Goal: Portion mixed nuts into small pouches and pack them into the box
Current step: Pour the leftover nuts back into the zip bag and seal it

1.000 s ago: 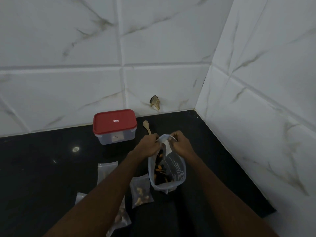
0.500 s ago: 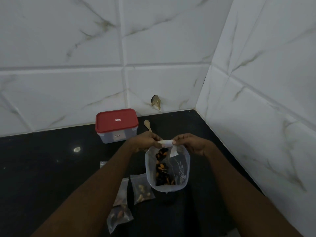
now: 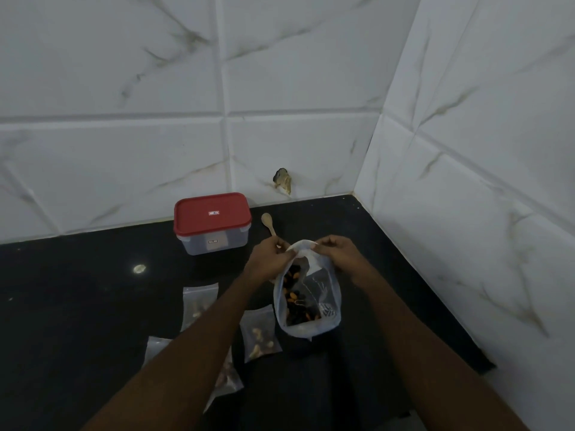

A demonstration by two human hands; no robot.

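A clear plastic bag of mixed nuts point(image 3: 306, 301) stands on the black counter point(image 3: 77, 306). My left hand point(image 3: 270, 259) and my right hand point(image 3: 337, 255) each pinch the bag's top rim, close together. Three small clear pouches lie to the left: one point(image 3: 260, 335) with pale nuts beside the bag, one point(image 3: 198, 301) further left, and one point(image 3: 225, 376) partly hidden under my left forearm. A clear box with a red lid point(image 3: 212, 223), closed, sits at the back by the wall. A wooden spoon point(image 3: 268, 222) lies right of the box.
White marble-look tiled walls point(image 3: 466, 150) meet in a corner at the back right. The counter's right edge point(image 3: 485, 365) ends near the right wall. A chipped hole point(image 3: 283, 180) marks the back wall above the spoon.
My hands had pulled the bag's rim apart half a second ago; now they have drawn together again at the top of the bag. The bag stays in place.
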